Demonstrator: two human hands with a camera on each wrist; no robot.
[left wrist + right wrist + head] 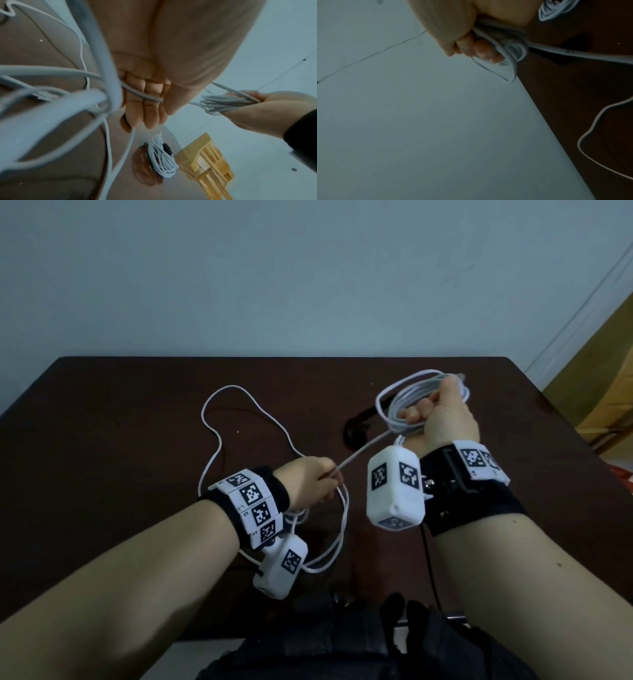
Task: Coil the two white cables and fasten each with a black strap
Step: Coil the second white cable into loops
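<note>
My right hand (442, 414) is raised over the dark table (120, 422) and grips a bundle of white cable loops (404, 402); its curled fingers (481, 50) wrap the loops. One strand runs taut from that bundle down to my left hand (308, 484), which pinches the cable (142, 94) between thumb and fingers. The loose rest of this cable (219, 419) lies in wide loops on the table. A black strap (356, 429) lies on the table just left of the held bundle. A second white cable (161, 155) lies coiled near the table's far right, with something black on it.
A wooden stool (205, 162) stands beyond the table's right edge. A pale wall (308, 285) rises behind the table. Slack cable hangs around my left wrist camera (281, 570). Dark clothing (342, 645) fills the near edge.
</note>
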